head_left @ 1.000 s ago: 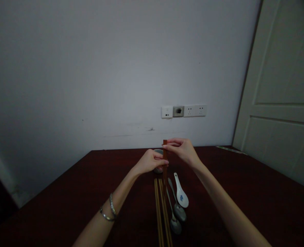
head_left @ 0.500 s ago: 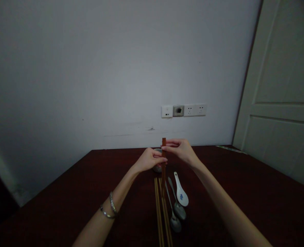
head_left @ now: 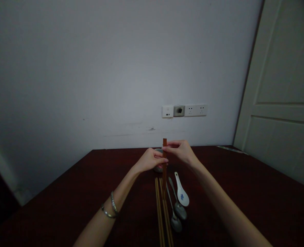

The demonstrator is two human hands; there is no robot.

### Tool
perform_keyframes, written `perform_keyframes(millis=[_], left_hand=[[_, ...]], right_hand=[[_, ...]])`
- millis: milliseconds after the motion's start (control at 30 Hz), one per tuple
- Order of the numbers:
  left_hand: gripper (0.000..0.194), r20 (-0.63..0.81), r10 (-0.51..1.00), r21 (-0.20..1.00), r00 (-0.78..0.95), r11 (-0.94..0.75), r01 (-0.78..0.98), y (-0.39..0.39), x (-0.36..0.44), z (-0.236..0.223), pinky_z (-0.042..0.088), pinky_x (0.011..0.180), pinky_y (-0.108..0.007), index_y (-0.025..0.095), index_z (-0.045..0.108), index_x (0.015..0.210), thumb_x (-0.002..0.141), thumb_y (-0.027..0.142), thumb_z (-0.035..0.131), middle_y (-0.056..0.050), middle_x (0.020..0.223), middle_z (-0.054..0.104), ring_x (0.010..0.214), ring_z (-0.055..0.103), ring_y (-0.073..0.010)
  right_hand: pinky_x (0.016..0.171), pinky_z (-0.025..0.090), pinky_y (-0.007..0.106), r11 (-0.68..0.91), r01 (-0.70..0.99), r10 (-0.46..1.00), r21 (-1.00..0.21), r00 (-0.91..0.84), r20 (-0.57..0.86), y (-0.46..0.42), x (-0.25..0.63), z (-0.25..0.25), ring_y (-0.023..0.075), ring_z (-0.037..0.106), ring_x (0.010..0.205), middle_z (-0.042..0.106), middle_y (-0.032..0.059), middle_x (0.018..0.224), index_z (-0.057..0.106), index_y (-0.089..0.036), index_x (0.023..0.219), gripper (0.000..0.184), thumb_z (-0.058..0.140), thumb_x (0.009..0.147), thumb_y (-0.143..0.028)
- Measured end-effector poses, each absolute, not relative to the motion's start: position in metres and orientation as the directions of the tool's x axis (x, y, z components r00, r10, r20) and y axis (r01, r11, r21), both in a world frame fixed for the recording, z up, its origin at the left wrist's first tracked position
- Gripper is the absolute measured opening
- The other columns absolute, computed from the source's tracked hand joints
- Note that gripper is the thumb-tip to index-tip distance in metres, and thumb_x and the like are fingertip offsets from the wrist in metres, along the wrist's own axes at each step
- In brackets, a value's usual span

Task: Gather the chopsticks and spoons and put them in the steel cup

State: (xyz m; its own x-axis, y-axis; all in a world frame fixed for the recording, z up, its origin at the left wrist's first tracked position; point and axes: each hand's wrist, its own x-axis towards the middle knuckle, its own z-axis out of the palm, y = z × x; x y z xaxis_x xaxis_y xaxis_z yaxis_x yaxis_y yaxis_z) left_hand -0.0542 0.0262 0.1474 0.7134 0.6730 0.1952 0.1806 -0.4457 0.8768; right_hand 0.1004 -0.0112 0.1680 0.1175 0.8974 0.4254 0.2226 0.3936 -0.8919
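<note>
Chopsticks of reddish-brown wood [head_left: 164,175] point roughly upright over the dark red wooden table [head_left: 71,192], pinched lower down by the left hand [head_left: 148,160] and near the top by the right hand [head_left: 182,151]. Nearby lie slender tan chopsticks [head_left: 158,209], two grey metal spoons [head_left: 180,211] and a white, blue-marked ceramic spoon [head_left: 183,197].

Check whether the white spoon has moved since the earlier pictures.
No. Judged against the wall sockets, the white spoon shows no shift in any direction; the slight drift is shared by the whole view.
</note>
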Motion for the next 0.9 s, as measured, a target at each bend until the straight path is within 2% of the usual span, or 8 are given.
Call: perform_keyframes(millis=[400,567,633,767,900], left_hand=[[0.018,0.291,0.659,0.889,0.694,-0.454,0.058,0.029,-0.054,0.145,0.045,0.062,-0.022,0.010,0.066,0.071,0.068,0.028,0.063,-0.006,0.072,0.067,0.064,0.060,-0.0127],[0.030,0.264,0.682,0.941,0.682,-0.338,-0.026,0.036,-0.063,0.150,0.047,0.073,-0.029,0.010,0.065,0.089,0.065,0.028,0.067,-0.010,0.084,0.068,0.075,0.063,-0.0170],[0.037,0.280,0.715,0.950,0.641,-0.303,-0.078,0.046,-0.068,0.148,0.048,0.074,-0.030,0.009,0.064,0.094,0.064,0.029,0.069,-0.012,0.086,0.068,0.077,0.063,-0.0179],[0.035,0.273,0.824,0.961,0.497,-0.213,-0.175,0.081,-0.083,0.129,0.050,0.071,-0.030,0.006,0.063,0.088,0.069,0.036,0.064,-0.014,0.079,0.068,0.072,0.064,-0.0184],[0.027,0.127,0.944,0.982,0.306,-0.076,-0.175,0.117,-0.101,0.090,0.052,0.062,-0.026,0.007,0.061,0.078,0.072,0.033,0.062,-0.012,0.068,0.067,0.063,0.064,-0.0174]], right_hand=[[0.058,0.047,0.027,0.409,0.213,0.895,-0.887,0.099,0.436,-0.004,0.102,0.170,0.0172,0.061,0.063,0.068,0.0056,0.067,0.068,-0.012,0.068,0.031,0.073,0.049,-0.036],[0.057,0.047,0.027,0.379,0.176,0.911,-0.909,0.102,0.399,0.003,0.099,0.187,0.0138,0.059,0.058,0.066,0.0037,0.064,0.067,-0.012,0.067,0.028,0.075,0.048,-0.031],[0.058,0.048,0.027,0.377,0.158,0.912,-0.912,0.106,0.396,0.008,0.099,0.198,0.0125,0.058,0.057,0.066,0.0034,0.064,0.067,-0.012,0.068,0.027,0.075,0.049,-0.030],[0.065,0.049,0.028,0.394,0.103,0.910,-0.913,0.092,0.403,0.027,0.103,0.225,0.0123,0.059,0.063,0.067,0.0049,0.069,0.068,-0.012,0.070,0.026,0.076,0.049,-0.026],[0.067,0.049,0.028,0.411,0.105,0.905,-0.905,0.071,0.420,0.055,0.109,0.253,0.0131,0.060,0.068,0.067,0.0061,0.073,0.067,-0.012,0.070,0.023,0.075,0.051,-0.022]])
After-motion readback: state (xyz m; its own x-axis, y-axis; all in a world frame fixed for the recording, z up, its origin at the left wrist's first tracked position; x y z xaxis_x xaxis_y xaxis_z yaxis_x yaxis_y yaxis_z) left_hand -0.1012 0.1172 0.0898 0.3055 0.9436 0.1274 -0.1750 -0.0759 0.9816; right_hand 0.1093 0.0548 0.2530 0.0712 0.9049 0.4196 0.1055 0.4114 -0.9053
